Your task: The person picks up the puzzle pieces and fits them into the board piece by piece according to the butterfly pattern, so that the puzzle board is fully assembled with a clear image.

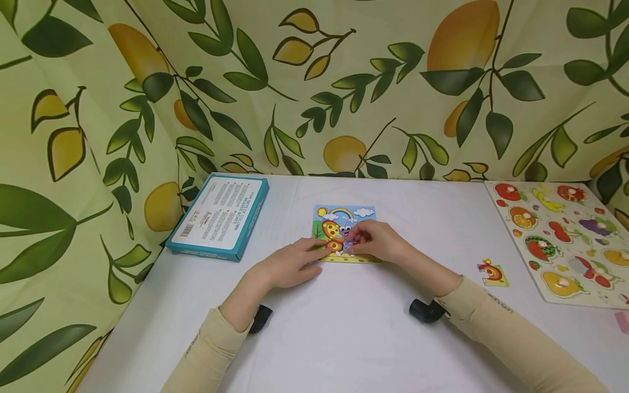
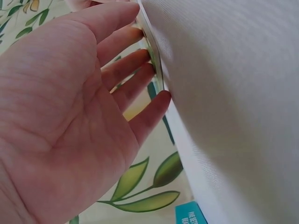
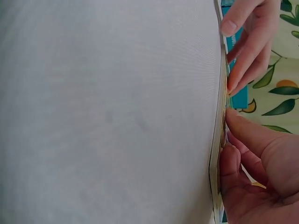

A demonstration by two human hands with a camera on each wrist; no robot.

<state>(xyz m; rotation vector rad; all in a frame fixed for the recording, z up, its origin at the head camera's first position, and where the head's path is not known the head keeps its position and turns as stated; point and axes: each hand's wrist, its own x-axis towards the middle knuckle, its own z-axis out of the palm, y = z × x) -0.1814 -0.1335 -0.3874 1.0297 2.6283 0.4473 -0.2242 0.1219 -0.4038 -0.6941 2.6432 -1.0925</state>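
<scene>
A small jigsaw puzzle [image 1: 366, 213] with a cartoon butterfly, sun and rainbow lies flat on the white table. My left hand [image 1: 290, 263] rests its extended fingers on the puzzle's left side; the left wrist view shows the open palm [image 2: 70, 107] and fingertips at the board's edge. With curled fingers, my right hand [image 1: 378, 240] pinches a purple puzzle piece [image 1: 346, 245] at the butterfly's body. Close against the board are the right thumb and fingers in the right wrist view; they hide the lower right of the picture and most of the piece.
A loose orange-and-green puzzle piece [image 1: 493, 274] lies right of my right forearm. Farther right is a fruit knob board [image 1: 535, 273], with a pink block [image 1: 622, 322] near it. At the left back lies a teal-edged box [image 1: 216, 218]. A patterned curtain [image 1: 314, 93] hangs behind the table.
</scene>
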